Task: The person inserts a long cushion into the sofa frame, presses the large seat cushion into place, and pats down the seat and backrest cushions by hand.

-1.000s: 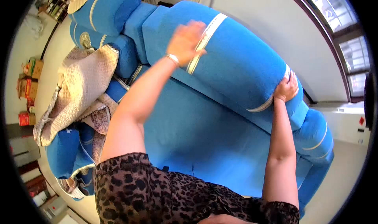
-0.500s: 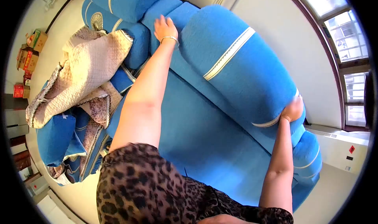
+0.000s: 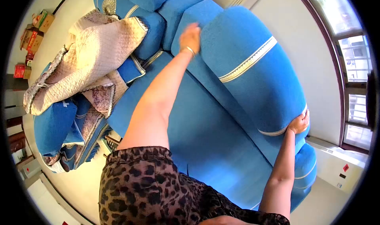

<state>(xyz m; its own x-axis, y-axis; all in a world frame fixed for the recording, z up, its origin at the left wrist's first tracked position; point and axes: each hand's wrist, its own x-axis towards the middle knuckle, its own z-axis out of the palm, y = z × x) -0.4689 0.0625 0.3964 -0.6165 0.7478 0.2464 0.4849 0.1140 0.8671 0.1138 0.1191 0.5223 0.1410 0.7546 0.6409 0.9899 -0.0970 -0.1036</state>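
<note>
A long blue back cushion (image 3: 253,72) with pale trim bands lies along the back of a blue sofa. My left hand (image 3: 190,39), smeared by motion, is at the cushion's left end; whether it touches the cushion is unclear. A bracelet circles that wrist. At the cushion's other end, my right hand (image 3: 299,123) grips the edge near a trim band, its fingers curled over the fabric. Below the cushion spreads the sofa's wide blue seat (image 3: 198,126).
A beige quilted cover (image 3: 93,53) is heaped at the left over blue cushions and patterned cloth. Boxes (image 3: 31,39) stand on the floor at the far left. Behind the sofa is a white wall; a window (image 3: 354,59) is at the right.
My left hand has moved right, closer to the cushion's left end, and is now blurred. The right hand stays at the opposite end. The view has shifted, moving the sofa rightward in frame.
</note>
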